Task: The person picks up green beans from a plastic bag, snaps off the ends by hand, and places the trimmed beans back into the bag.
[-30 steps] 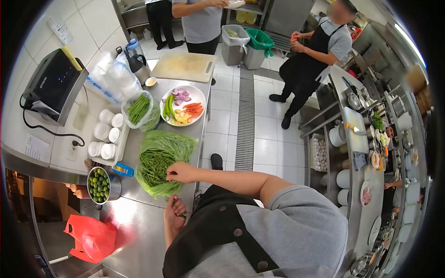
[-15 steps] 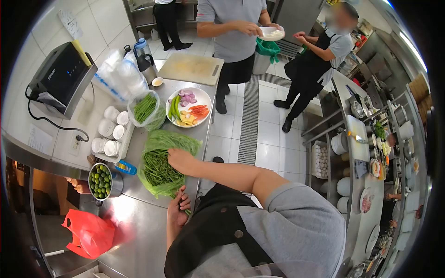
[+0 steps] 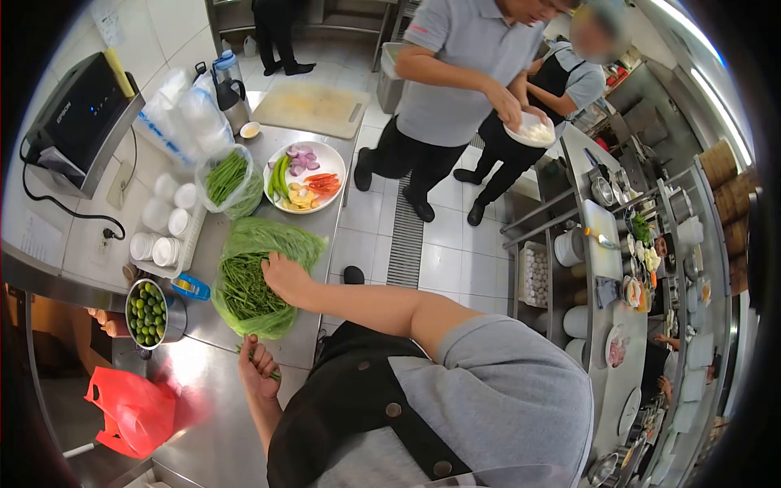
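My right hand [image 3: 288, 281] reaches into a heap of thin green vegetable stems [image 3: 242, 285], its fingers bent and pinched on them, the tips partly hidden. The heap lies in an opened light-green plastic bag [image 3: 281, 236] on the steel counter. Just below the bag, my left hand [image 3: 259, 370] is closed around a few green stems [image 3: 275, 376], whose ends stick out on both sides of the fist. Beyond the bag stands a white plate [image 3: 338, 175] with green chilies, cut red onion, red strips and yellow slices. Beside it is a clear bag of cut green beans [image 3: 225, 179].
A pot of green limes [image 3: 148, 313], a blue tape dispenser [image 3: 191, 285], a red plastic bag [image 3: 138, 407] and white tubs [image 3: 167, 250] line the counter. A cutting board [image 3: 301, 110] lies at the far end. A co-worker [image 3: 476, 73] holds a white bowl [image 3: 533, 132].
My view has shifted, so the counter sits further left. The co-worker with the bowl has stepped right, nearer the other person. My hands stay at the bag, the left still holding stems.
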The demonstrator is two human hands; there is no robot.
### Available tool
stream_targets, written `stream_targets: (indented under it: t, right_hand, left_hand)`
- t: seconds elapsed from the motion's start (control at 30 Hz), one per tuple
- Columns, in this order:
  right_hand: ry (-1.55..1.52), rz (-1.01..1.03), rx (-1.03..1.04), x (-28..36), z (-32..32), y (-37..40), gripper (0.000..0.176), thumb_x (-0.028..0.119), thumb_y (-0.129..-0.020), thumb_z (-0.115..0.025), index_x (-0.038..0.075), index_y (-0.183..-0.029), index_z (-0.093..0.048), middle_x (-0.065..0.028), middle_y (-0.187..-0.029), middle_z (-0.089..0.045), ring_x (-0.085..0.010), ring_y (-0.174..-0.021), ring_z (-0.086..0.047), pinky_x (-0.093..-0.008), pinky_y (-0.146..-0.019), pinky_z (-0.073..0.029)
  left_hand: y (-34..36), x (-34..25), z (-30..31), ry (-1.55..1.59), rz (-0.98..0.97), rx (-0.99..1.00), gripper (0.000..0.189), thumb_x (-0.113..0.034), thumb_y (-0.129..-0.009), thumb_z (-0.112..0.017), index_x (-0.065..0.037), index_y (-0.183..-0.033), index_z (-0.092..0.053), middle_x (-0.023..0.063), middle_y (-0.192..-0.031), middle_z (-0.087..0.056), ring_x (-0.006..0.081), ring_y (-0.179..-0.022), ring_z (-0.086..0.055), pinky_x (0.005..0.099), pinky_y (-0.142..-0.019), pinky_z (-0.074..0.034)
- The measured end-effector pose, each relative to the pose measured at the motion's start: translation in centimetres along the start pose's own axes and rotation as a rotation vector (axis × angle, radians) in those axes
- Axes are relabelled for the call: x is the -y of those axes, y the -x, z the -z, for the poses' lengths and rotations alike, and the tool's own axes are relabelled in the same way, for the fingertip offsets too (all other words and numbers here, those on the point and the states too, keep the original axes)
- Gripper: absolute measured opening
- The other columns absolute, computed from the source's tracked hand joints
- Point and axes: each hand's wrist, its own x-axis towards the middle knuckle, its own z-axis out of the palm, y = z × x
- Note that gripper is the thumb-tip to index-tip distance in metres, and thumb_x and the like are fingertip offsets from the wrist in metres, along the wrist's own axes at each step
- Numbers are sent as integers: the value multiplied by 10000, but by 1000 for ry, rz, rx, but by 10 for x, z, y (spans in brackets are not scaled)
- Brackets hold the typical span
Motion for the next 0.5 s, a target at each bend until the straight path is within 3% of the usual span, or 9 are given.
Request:
stream_targets:
  t: [0.1,0.2,0.27,0.3,0.4,0.5]
  right_hand:
    - [-120,-91,57,0,11,-8,324,46,-721,-694,-66,-1007,-593,-242,-971,-631,-375,-885,-676,-435,-730,-582]
    - [-159,-21,140,-14,20,-16,246,43,-798,-609,-40,-1027,-576,-268,-869,-648,-414,-835,-679,-475,-687,-563]
    - [-244,-57,91,-21,27,-19,197,58,-787,-602,-30,-962,-611,-274,-822,-663,-442,-816,-667,-509,-699,-548]
    - [-307,-172,162,-23,34,-27,137,59,-765,-608,-10,-875,-652,-242,-827,-684,-452,-801,-665,-519,-711,-534]
    - [-528,-38,-38,-45,24,-35,125,93,-754,-683,9,-842,-711,-224,-818,-694,-411,-768,-682,-451,-692,-552]
    - [-645,-97,-2,-41,47,-41,188,118,-744,-783,16,-896,-740,-166,-797,-710,-283,-703,-685,-354,-669,-547]
  left_hand:
    - [-3,1,3,60,8,-4,234,-284,-1065,-490,-92,-952,-564,-69,-557,-223,35,-410,-164,193,-337,-155]
    - [-8,2,11,94,32,-47,196,-253,-1053,-507,-106,-935,-562,-70,-564,-227,40,-424,-184,201,-346,-158]
    - [-8,3,17,129,46,-55,170,-232,-1035,-542,-107,-922,-558,-71,-573,-229,45,-434,-193,210,-359,-167]
    - [-9,3,19,132,45,-33,168,-225,-1034,-543,-103,-919,-555,-73,-575,-231,45,-441,-204,211,-365,-175]
    - [-7,3,17,136,23,-13,175,-222,-1033,-542,-94,-913,-547,-71,-579,-236,43,-449,-214,208,-370,-182]
    - [-7,0,20,193,35,36,174,-216,-1033,-539,-83,-922,-548,-70,-584,-248,40,-455,-225,202,-376,-192]
